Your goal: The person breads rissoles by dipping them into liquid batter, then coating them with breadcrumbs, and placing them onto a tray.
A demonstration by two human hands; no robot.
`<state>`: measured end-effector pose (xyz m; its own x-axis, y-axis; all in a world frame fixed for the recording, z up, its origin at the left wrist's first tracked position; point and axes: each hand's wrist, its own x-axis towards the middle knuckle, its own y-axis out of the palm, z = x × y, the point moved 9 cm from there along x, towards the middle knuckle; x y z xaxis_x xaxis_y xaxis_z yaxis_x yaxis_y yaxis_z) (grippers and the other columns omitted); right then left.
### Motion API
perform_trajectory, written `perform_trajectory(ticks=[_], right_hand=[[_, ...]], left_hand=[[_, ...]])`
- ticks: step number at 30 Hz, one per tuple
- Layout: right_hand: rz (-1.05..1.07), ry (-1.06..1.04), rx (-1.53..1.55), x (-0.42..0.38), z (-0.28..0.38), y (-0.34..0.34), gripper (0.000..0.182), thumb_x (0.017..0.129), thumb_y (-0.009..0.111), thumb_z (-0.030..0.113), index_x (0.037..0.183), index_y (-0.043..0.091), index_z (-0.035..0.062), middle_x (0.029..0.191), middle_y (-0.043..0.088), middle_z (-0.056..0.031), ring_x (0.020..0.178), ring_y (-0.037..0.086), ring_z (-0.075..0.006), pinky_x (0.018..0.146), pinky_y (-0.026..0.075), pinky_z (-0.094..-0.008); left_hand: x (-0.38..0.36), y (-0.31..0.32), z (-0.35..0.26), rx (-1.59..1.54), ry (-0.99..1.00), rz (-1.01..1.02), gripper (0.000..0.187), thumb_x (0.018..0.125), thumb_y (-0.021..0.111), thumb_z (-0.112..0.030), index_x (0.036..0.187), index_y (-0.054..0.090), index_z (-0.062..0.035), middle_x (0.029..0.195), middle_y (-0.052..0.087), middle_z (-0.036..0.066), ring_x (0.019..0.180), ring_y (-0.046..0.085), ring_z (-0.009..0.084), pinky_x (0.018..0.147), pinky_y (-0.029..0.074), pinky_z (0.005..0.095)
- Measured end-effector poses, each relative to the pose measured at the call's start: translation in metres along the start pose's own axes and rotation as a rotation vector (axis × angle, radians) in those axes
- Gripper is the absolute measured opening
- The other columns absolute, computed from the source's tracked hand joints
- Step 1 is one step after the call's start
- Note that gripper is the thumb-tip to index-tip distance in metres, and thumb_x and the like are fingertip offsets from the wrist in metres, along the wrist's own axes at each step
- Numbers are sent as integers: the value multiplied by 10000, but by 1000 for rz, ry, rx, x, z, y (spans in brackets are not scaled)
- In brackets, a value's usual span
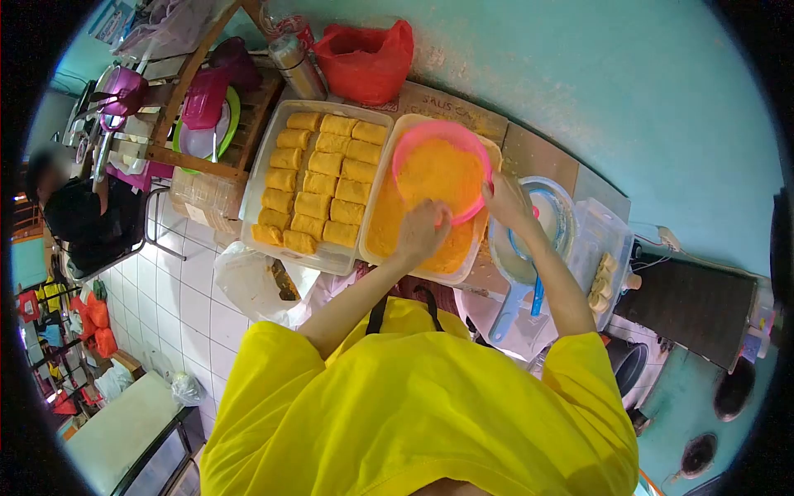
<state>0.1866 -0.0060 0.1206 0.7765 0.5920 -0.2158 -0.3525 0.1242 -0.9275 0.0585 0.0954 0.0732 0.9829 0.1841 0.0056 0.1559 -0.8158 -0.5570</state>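
A pink round bowl point(443, 130) with orange crumbs point(442, 174) in it rests tilted over a plastic tub point(376, 236) that is spread with the same crumbs. My left hand point(423, 231) is closed at the near rim of the bowl, fingers curled. On the right side of the rim, my right hand point(509, 202) grips with thumb and fingers. Left of the tub, a large clear container point(265, 186) holds rows of crumb-coated rolls point(310, 205). Close by my right forearm is a white tub of pale batter point(518, 264), with a blue-handled utensil point(538, 289) lying across it.
A clear box point(616, 240) with several pale, uncoated rolls point(604, 277) stands at the right. Behind are a red plastic bag point(364, 62) and a flask point(296, 66). A wooden rack point(203, 161) with dishes is at the left; a person point(78, 207) sits beyond it.
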Motion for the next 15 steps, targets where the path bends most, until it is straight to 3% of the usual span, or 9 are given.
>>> perform_trajectory(ticks=[2, 5, 8, 11, 14, 15], right_hand=[[-32, -61, -66, 8, 9, -9, 248, 865, 501, 223, 928, 558, -9, 798, 636, -228, 697, 626, -392, 642, 497, -484], [-97, -175, -195, 17, 23, -16, 201, 849, 501, 188, 905, 551, 2, 774, 637, -214, 669, 631, -377, 594, 499, -471], [-135, -229, -262, 17, 24, -19, 163, 834, 500, 157, 879, 542, 6, 740, 631, -200, 642, 636, -361, 559, 497, -461], [-100, -233, -237, 8, 19, -13, 164, 847, 493, 159, 878, 530, 3, 712, 622, -195, 635, 630, -360, 562, 489, -470], [-52, -192, -186, -9, 13, -6, 178, 872, 482, 175, 886, 521, 2, 703, 617, -200, 644, 620, -374, 577, 481, -486], [-53, -177, -176, -15, 15, -8, 169, 860, 488, 167, 870, 521, 2, 690, 615, -201, 634, 622, -376, 570, 486, -480]], left_hand=[[-23, 52, 8, -62, 181, 297, 404, 725, 650, -225, 1085, 541, -80, 1085, 525, 136, 1042, 498, 315, 886, 405, 443], [-28, 75, -20, 150, 380, 211, 427, 703, 673, -302, 1084, 562, -145, 1147, 514, 91, 1126, 455, 281, 905, 387, 460], [-31, 79, -12, 372, 499, 298, 397, 696, 675, -267, 1067, 580, -166, 1125, 537, 71, 1113, 471, 260, 883, 408, 458], [-17, 83, 14, 566, 444, 436, 377, 721, 659, -249, 1083, 582, -174, 1132, 533, 80, 1115, 470, 244, 898, 405, 460], [25, 82, 72, 601, 36, 460, 360, 772, 625, -221, 1126, 579, -168, 1152, 531, 89, 1144, 456, 273, 895, 401, 488], [38, 75, 73, 400, 33, 352, 370, 779, 623, -213, 1142, 571, -159, 1162, 528, 97, 1153, 449, 293, 906, 390, 499]])
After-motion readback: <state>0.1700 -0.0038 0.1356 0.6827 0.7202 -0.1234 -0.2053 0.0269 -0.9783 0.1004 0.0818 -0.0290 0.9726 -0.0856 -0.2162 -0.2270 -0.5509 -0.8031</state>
